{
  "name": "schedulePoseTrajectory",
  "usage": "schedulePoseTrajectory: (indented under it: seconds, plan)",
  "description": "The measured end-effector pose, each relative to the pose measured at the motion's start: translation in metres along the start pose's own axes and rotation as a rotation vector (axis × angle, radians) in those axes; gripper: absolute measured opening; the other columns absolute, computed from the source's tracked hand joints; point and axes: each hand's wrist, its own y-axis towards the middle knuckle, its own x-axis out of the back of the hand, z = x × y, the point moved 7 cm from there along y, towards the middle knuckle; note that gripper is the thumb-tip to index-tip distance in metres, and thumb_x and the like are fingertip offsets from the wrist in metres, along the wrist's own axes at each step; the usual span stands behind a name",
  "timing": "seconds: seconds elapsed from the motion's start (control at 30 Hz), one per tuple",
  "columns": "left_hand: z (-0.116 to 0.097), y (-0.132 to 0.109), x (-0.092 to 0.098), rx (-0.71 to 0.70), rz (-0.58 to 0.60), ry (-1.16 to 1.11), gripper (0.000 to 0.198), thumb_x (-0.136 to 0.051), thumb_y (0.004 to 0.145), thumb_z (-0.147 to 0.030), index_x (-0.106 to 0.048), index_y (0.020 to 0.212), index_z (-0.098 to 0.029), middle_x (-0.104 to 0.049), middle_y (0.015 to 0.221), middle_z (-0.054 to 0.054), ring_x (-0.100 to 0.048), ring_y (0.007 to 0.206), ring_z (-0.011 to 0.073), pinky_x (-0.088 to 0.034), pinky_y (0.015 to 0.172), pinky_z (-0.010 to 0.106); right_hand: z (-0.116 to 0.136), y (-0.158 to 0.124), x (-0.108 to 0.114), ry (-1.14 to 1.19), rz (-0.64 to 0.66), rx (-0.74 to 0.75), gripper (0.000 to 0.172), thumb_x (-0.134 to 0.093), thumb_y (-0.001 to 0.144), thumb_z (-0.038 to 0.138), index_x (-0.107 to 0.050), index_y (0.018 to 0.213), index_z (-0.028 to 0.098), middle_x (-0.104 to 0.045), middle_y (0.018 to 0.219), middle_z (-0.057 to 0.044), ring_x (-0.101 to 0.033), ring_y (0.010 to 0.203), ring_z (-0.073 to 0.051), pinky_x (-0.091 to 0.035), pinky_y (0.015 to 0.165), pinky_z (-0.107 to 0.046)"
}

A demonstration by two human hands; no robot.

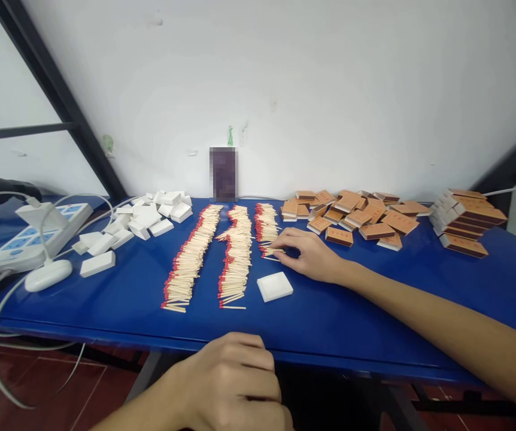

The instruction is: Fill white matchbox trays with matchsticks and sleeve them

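Note:
Three rows of red-tipped matches [235,251] lie on the blue table [352,311]. My right hand [307,254] reaches to the near end of the right row, its fingers pinched on a few matches [270,251]. A white inner tray [275,286] lies open on the table just in front of that hand. My left hand [235,383] is curled into a loose fist below the table's front edge; what it holds, if anything, is hidden.
A heap of white inner trays [145,218] lies at the back left. Orange matchbox sleeves [357,218] are scattered at the back right, with a stack [464,224] further right. A white power strip [33,236] with cables and a white adapter [48,275] sit at far left.

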Motion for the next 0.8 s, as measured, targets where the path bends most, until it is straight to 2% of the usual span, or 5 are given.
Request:
schedulePoseTrajectory:
  seconds: [0.2,0.3,0.43,0.6,0.8]
  plan:
    - [0.007,0.004,0.004,0.144,-0.086,0.081,0.016,-0.061,0.088,-0.017,-0.056,0.073,-0.016,-0.061,0.063,-0.003,-0.052,0.057,0.0109,-0.037,0.061,0.031,0.001,0.001,0.002,-0.026,0.015,-0.007,0.022,-0.055,0.088,0.014,-0.069,0.105,0.019,-0.065,0.107,-0.010,-0.063,0.097,-0.021,-0.053,0.087,-0.039]
    - [0.011,0.002,0.014,0.235,-0.186,0.039,0.018,-0.061,0.088,-0.023,-0.053,0.073,-0.018,-0.059,0.061,-0.004,-0.057,0.058,0.0102,-0.037,0.064,0.032,0.001,0.001,0.000,-0.012,0.056,-0.018,0.025,-0.054,0.086,0.011,-0.069,0.105,0.020,-0.069,0.103,-0.008,-0.063,0.097,-0.022,-0.053,0.087,-0.040]
    - [0.013,-0.001,0.025,0.304,-0.222,0.116,0.009,-0.057,0.085,-0.020,-0.055,0.077,-0.018,-0.063,0.065,-0.004,-0.057,0.054,0.0090,-0.040,0.068,0.032,-0.003,0.002,0.000,0.015,0.051,-0.036,0.026,-0.056,0.084,0.010,-0.070,0.103,0.021,-0.072,0.100,-0.006,-0.064,0.094,-0.022,-0.053,0.084,-0.038]
    - [0.016,0.001,0.020,0.264,-0.113,0.154,0.007,-0.055,0.084,-0.012,-0.061,0.085,-0.016,-0.071,0.091,0.006,-0.068,0.084,0.0160,-0.053,0.079,0.030,-0.011,0.002,0.000,0.040,0.024,-0.076,0.022,-0.056,0.086,0.012,-0.072,0.099,0.019,-0.073,0.095,-0.007,-0.066,0.088,-0.020,-0.053,0.078,-0.034]
    - [0.020,0.003,0.004,0.305,0.085,0.367,0.019,-0.057,0.088,-0.018,-0.064,0.106,-0.016,-0.065,0.124,0.013,-0.059,0.120,0.0285,-0.051,0.099,0.043,-0.008,0.003,0.003,0.073,-0.002,-0.073,0.019,-0.057,0.087,0.013,-0.072,0.096,0.018,-0.074,0.089,-0.006,-0.067,0.080,-0.017,-0.052,0.070,-0.030]
